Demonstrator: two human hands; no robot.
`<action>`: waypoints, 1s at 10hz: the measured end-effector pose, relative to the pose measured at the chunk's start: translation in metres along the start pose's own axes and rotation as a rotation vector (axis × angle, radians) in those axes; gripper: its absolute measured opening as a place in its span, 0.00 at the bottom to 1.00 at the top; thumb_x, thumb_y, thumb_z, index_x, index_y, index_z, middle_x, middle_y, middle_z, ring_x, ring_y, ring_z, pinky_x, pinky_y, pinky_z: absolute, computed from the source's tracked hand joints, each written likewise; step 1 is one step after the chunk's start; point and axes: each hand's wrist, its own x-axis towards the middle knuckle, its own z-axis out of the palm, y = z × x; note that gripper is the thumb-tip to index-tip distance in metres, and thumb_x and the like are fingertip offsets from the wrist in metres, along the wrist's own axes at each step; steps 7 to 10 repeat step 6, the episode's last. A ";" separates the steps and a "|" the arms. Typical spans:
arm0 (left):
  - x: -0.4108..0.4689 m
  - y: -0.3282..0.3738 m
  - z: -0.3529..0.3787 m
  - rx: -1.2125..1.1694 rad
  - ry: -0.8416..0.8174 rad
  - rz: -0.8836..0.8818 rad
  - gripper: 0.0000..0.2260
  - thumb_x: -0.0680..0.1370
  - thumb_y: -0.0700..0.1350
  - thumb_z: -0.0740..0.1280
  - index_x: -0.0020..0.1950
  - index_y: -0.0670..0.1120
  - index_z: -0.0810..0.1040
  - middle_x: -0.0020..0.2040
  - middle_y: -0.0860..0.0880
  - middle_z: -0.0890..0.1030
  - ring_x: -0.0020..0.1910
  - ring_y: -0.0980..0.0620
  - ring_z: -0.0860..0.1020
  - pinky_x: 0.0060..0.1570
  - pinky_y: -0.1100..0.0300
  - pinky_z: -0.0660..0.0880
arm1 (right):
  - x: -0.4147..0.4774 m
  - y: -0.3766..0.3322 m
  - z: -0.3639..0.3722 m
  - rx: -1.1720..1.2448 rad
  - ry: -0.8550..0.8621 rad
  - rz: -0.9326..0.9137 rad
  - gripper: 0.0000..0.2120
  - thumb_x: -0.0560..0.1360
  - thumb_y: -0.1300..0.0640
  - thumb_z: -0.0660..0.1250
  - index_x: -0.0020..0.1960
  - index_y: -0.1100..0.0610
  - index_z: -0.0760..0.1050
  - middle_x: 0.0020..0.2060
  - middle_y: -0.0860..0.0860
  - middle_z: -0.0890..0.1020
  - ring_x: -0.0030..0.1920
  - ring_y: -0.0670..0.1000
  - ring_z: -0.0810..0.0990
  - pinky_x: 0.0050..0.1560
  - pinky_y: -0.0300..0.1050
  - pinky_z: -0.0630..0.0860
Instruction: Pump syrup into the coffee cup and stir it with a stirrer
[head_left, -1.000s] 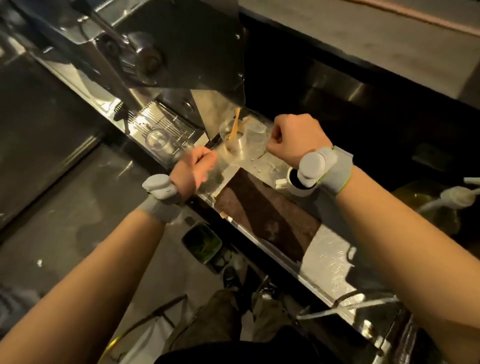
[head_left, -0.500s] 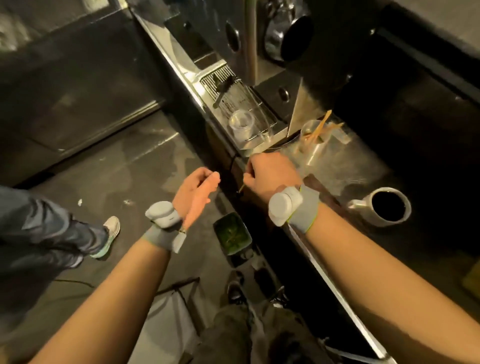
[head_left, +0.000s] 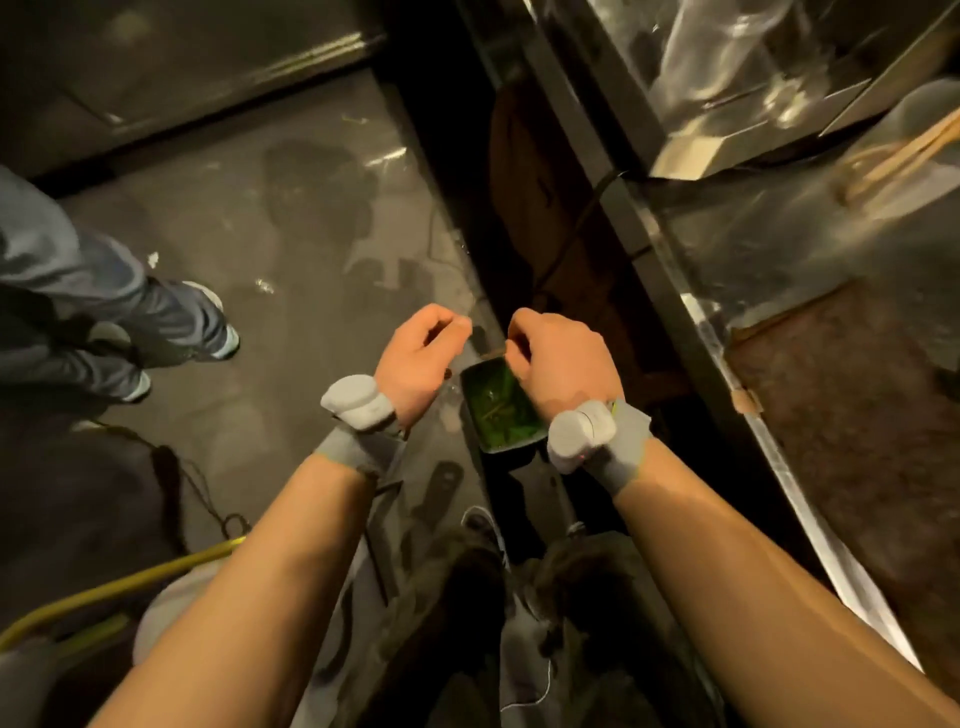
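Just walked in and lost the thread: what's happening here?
A person stands at a steel counter, looking down. Both hands hover over a small green bin on the floor. The right hand pinches what looks like a thin stick above it; the left hand is loosely curled and looks empty. Wooden stirrers sit on the counter. No coffee cup is in view.

The light is dim and yellow. The arms look bright, the floor (head_left: 291, 218) stays dark with small shiny spots. The metal counter (head_left: 753, 249) at the top right is smeared with blur and glare. Lines bend near the edges
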 end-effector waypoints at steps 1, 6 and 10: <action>0.008 -0.047 0.003 -0.026 0.001 -0.019 0.16 0.77 0.53 0.64 0.47 0.38 0.75 0.45 0.32 0.76 0.42 0.49 0.74 0.42 0.52 0.72 | 0.009 0.017 0.048 -0.025 -0.051 0.014 0.07 0.78 0.49 0.61 0.50 0.53 0.72 0.42 0.53 0.78 0.39 0.60 0.78 0.37 0.53 0.74; 0.013 -0.089 -0.004 -0.093 0.018 -0.050 0.13 0.78 0.53 0.64 0.41 0.44 0.72 0.36 0.50 0.74 0.37 0.54 0.75 0.40 0.57 0.72 | 0.025 0.044 0.082 -0.035 -0.034 0.061 0.17 0.80 0.45 0.60 0.65 0.50 0.73 0.48 0.54 0.79 0.45 0.60 0.80 0.41 0.51 0.74; 0.013 -0.089 -0.004 -0.093 0.018 -0.050 0.13 0.78 0.53 0.64 0.41 0.44 0.72 0.36 0.50 0.74 0.37 0.54 0.75 0.40 0.57 0.72 | 0.025 0.044 0.082 -0.035 -0.034 0.061 0.17 0.80 0.45 0.60 0.65 0.50 0.73 0.48 0.54 0.79 0.45 0.60 0.80 0.41 0.51 0.74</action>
